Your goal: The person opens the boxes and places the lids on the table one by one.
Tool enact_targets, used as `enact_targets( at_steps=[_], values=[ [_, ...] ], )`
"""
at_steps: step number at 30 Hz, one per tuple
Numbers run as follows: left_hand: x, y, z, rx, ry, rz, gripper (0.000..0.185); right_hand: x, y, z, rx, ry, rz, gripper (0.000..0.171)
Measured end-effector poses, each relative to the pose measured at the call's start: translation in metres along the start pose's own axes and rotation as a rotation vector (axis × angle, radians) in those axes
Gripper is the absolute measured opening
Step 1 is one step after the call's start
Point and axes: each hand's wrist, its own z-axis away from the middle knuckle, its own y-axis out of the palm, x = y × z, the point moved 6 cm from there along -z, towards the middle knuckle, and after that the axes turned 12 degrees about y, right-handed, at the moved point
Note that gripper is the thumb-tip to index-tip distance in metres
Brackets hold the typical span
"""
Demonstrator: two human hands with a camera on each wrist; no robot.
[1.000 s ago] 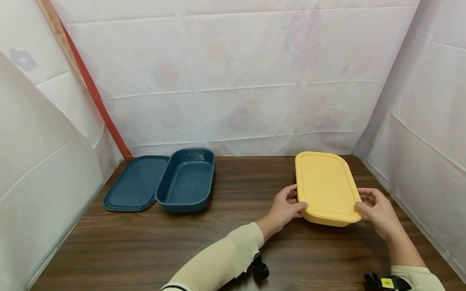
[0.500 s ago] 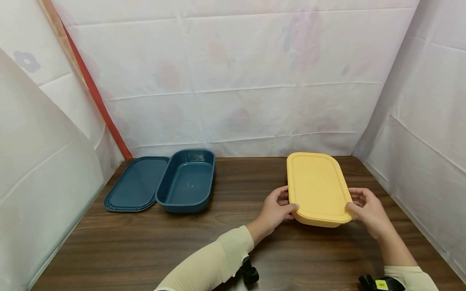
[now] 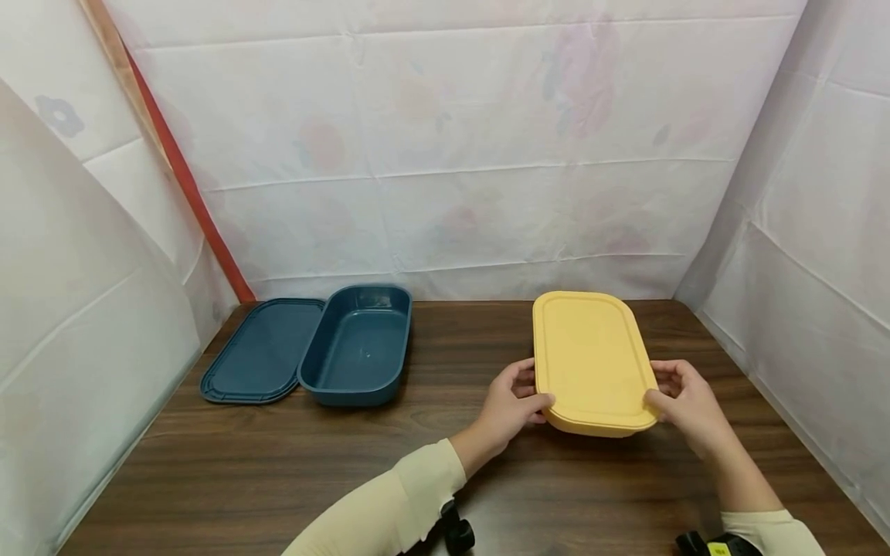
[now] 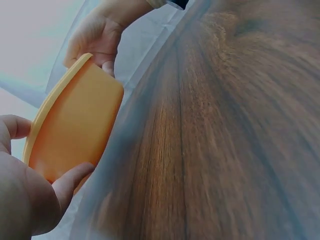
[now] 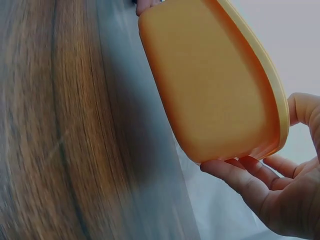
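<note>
Yellow lidded box (image 3: 592, 361): plastic, rectangular with rounded corners, lid on, sitting right of centre in the head frame, held at its near end between both hands. In the wrist views its underside is showing clear of the wood, so the near end is being lifted off the table (image 3: 445, 463).

Left hand (image 3: 513, 401): grip clamping the box's near left corner, thumb lying on the lid edge, fingers curling under the base (image 4: 70, 182).

Right hand (image 3: 684, 405): grip clamping the near right corner, thumb on the rim, fingers curling beneath the base (image 5: 240, 175).

Cream sleeves: one running in from the lower centre of the frame to the left wrist (image 3: 389, 510), the other just showing at the lower right corner.

Dark blue open box (image 3: 356, 344): resting on the table at centre left of the head frame, well apart from the yellow box.

Dark blue lid (image 3: 260, 351): lying flat just beside the blue box, on its left, their edges touching or overlapping.

Backdrop: white sheeting (image 3: 445, 154) hanging on three sides, with a red strip (image 3: 184, 177) slanting at upper left.
</note>
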Motion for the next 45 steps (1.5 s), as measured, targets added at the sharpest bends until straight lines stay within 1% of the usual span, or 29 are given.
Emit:
enact_targets(
  at_steps=[8, 14, 21, 29, 36, 45],
  values=[
    [-0.005, -0.013, 0.009, 0.001, 0.008, 0.004, 0.059, 0.005, 0.013, 0.005, 0.020, -0.006, -0.008, 0.049],
    [-0.006, -0.023, 0.015, -0.003, 0.026, 0.016, 0.060, 0.007, 0.024, 0.008, 0.037, 0.017, -0.031, 0.050],
    [-0.008, -0.037, 0.022, -0.022, -0.002, 0.021, 0.060, 0.010, 0.038, 0.010, 0.069, 0.037, -0.038, 0.051],
    [-0.012, -0.050, 0.029, -0.033, 0.003, 0.023, 0.060, 0.014, 0.052, 0.009, 0.072, 0.032, -0.043, 0.052],
    [-0.012, -0.062, 0.035, -0.055, -0.019, 0.032, 0.060, 0.016, 0.064, 0.009, 0.124, 0.044, -0.060, 0.054],
    [-0.017, -0.076, 0.041, -0.035, -0.014, 0.048, 0.059, 0.021, 0.078, 0.006, 0.136, 0.048, -0.084, 0.051]
  ],
)
